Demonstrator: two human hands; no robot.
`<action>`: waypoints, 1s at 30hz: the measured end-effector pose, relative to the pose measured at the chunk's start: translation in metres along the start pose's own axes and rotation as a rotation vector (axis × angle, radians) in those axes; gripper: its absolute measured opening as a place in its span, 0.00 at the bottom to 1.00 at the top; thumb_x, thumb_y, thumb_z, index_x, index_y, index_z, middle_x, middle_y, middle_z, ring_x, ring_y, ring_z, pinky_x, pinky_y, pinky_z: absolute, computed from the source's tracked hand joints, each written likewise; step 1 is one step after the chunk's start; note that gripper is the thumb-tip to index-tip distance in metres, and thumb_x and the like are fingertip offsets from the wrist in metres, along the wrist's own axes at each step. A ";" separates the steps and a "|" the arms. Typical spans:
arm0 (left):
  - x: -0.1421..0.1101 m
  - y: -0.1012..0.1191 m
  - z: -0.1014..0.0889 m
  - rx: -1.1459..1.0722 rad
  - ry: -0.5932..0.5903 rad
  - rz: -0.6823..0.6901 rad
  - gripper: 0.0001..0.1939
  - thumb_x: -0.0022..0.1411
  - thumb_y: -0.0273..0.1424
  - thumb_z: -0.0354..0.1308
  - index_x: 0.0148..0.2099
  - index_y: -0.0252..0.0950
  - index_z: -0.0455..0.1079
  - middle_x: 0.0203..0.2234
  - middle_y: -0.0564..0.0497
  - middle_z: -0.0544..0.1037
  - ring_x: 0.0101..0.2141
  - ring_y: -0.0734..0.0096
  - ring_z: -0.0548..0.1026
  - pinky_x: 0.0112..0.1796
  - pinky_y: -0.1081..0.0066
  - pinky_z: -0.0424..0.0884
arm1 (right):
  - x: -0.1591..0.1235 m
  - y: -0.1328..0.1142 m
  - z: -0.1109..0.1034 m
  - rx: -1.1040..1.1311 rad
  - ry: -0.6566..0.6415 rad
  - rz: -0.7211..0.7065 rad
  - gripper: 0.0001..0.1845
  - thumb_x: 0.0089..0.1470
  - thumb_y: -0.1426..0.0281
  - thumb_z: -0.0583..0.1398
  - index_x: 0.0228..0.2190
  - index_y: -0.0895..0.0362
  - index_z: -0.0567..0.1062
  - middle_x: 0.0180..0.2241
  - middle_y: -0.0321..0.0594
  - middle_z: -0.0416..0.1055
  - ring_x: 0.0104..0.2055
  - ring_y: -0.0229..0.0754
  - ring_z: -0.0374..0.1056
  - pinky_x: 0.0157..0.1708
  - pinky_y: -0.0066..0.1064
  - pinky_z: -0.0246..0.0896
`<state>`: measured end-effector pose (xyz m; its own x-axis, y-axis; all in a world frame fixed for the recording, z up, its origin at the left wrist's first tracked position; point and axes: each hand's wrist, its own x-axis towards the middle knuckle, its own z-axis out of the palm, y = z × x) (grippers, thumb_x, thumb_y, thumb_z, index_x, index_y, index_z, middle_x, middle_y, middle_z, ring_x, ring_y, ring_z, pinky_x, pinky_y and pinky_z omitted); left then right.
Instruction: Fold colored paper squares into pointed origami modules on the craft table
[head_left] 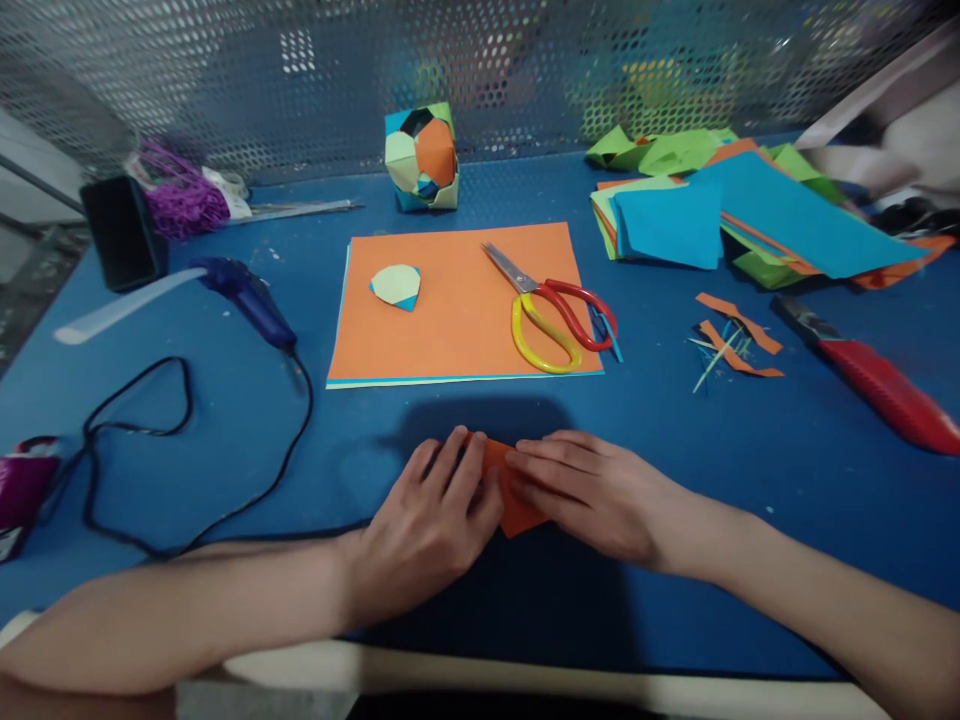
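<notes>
A small piece of orange paper [517, 510] lies on the blue table between my hands, its far edge and much of its surface covered by fingers. My left hand [439, 510] grips its left side, fingertips at the far edge and thumb on the sheet. From the right, my right hand [592, 490] holds it down with the fingers close together. Just beyond is a stack of paper with an orange sheet [442, 340] on top. On that stack rest scissors [540, 290] with red and yellow handles and a small folded pale green and blue piece [397, 287].
A multicoloured paper ball [421, 160] stands by the perforated metal panel [510, 80]. Glue gun [247, 300], its cord, a phone [124, 232] and purple string [184, 195] are left. Coloured papers [667, 225], paper scraps [739, 340] and a red-handled cutter [885, 385] are right.
</notes>
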<state>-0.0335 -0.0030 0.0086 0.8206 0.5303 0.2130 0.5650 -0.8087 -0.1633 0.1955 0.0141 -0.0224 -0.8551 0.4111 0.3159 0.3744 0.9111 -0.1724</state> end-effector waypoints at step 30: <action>0.015 -0.014 -0.006 -0.042 -0.040 0.007 0.18 0.63 0.39 0.50 0.44 0.30 0.71 0.41 0.37 0.75 0.37 0.59 0.75 0.33 0.62 0.69 | -0.002 -0.001 -0.017 0.024 0.024 -0.037 0.16 0.61 0.77 0.47 0.41 0.63 0.74 0.49 0.52 0.70 0.57 0.47 0.61 0.50 0.43 0.64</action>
<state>-0.0300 0.0150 0.0200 0.8277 0.5338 0.1733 0.5560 -0.8219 -0.1239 0.2030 0.0131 -0.0070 -0.8592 0.3776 0.3452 0.3333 0.9250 -0.1823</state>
